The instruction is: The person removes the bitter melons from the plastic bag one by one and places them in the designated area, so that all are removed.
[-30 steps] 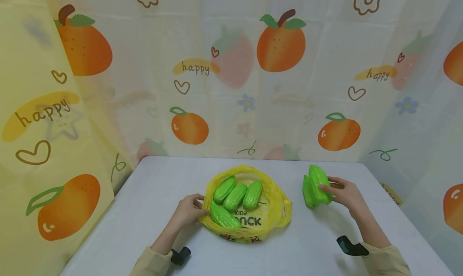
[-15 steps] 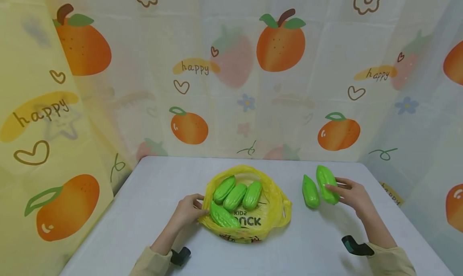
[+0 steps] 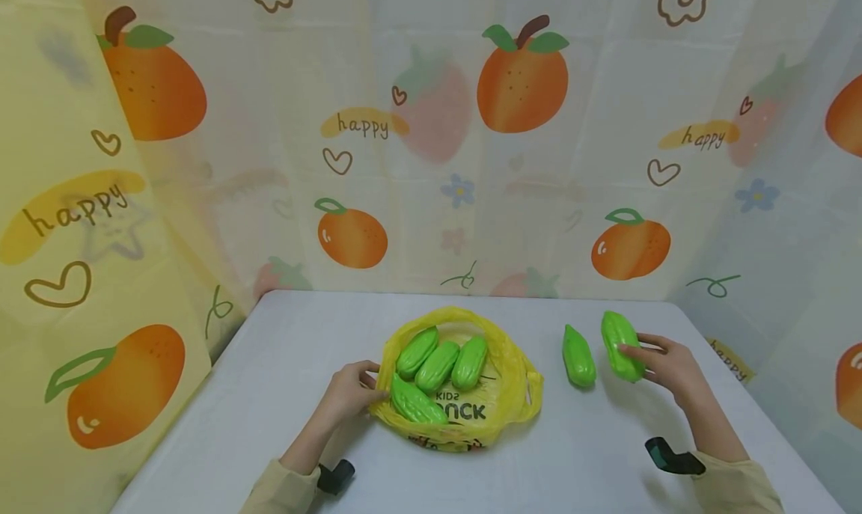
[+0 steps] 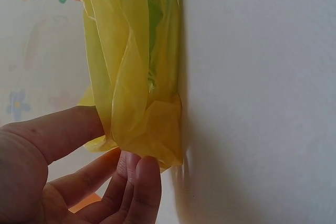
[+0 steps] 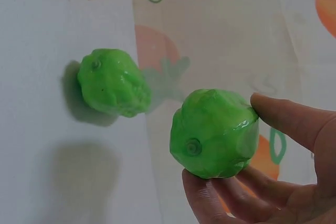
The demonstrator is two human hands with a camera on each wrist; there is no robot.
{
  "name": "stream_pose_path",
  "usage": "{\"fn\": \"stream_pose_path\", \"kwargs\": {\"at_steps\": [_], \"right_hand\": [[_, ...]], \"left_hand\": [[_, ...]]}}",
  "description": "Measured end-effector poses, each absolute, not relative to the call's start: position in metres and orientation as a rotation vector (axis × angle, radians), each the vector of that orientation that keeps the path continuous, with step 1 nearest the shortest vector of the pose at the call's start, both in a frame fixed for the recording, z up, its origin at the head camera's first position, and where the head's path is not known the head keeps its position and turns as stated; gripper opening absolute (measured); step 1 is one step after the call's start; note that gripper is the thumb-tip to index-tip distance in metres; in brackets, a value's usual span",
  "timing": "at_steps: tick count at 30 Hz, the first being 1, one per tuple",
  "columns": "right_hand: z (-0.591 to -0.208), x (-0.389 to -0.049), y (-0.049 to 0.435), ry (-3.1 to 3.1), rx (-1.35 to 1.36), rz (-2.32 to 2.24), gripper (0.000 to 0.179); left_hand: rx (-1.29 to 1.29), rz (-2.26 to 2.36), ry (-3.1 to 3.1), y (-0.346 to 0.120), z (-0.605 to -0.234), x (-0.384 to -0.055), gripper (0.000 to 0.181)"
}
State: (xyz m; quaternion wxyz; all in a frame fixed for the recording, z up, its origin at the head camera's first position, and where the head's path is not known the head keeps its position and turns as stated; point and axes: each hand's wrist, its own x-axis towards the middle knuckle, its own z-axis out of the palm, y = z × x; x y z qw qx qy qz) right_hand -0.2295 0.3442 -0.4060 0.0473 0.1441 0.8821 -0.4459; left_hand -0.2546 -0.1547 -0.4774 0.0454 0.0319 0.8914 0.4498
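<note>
My right hand (image 3: pixel 673 366) grips a lumpy green toy cucumber (image 3: pixel 621 346) between thumb and fingers, held above the table. In the right wrist view, the held cucumber (image 5: pixel 212 135) shows its round stem end, and the thumb and fingertips touch its sides. Just left of it, a second green cucumber (image 3: pixel 578 357) lies on the table, apart from the held one. My left hand (image 3: pixel 352 389) pinches the left edge of an open yellow plastic bag (image 3: pixel 509 405). Several green cucumbers (image 3: pixel 438 367) lie inside that bag. The left wrist view shows thumb and fingers at the folded bag edge (image 4: pixel 131 103).
A white-covered table (image 3: pixel 283 334) bears everything. Fruit-printed curtains (image 3: pixel 431 200) stand along its back and both sides. A dark wrist camera (image 3: pixel 673 456) is strapped near the right sleeve, another wrist camera (image 3: pixel 336 476) near the left.
My right hand has moved right with one cucumber, away from the other, which now lies apart on the table. The left hand and bag have stayed in place.
</note>
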Motion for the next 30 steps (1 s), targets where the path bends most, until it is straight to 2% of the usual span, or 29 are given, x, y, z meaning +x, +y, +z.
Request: {"fn": "stream_pose_path", "kwargs": {"at_steps": [30], "right_hand": [[-0.433, -0.249, 0.365, 2.436, 0.583, -1.544, 0.094]], "left_hand": [[0.117, 1.382, 2.733, -0.155, -0.480, -0.255, 0.046]]}}
